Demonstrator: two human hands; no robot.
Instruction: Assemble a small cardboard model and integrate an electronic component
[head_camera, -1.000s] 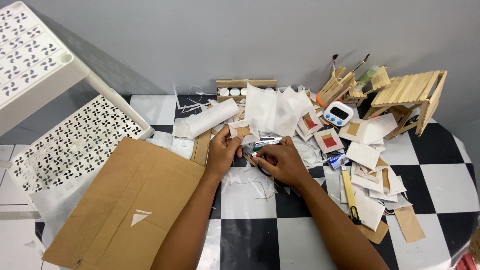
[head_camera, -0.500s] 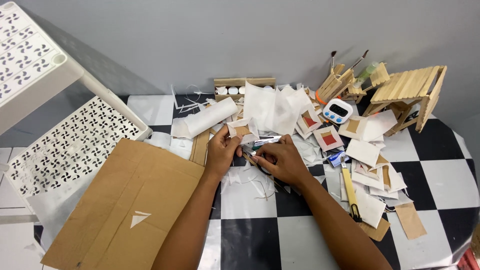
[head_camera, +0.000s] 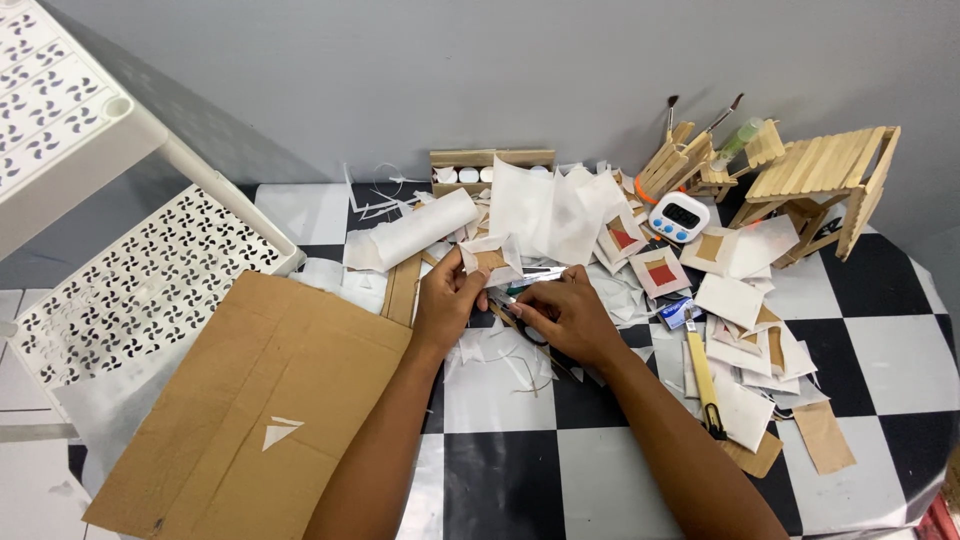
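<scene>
Head view: left hand (head_camera: 447, 300) and right hand (head_camera: 563, 315), seemingly pinching paper square (head_camera: 490, 258).

Black-and-white checks across the counter (head_camera: 520, 440). Plain brown on the cardboard sheet (head_camera: 250, 400), with 1 small white triangle. White paper squares (head_camera: 730, 300), some with tan or red centres. White shelf (head_camera: 140, 290) punched with a petal pattern. Yellow-handled cutter (head_camera: 700, 370). Grey wall (head_camera: 500, 70).

Cardboard (head_camera: 250, 410) left, timer (head_camera: 679, 216) right

Matt brown cardboard sheet (head_camera: 250, 420); glossy checkered tabletop (head_camera: 520, 470).
</scene>
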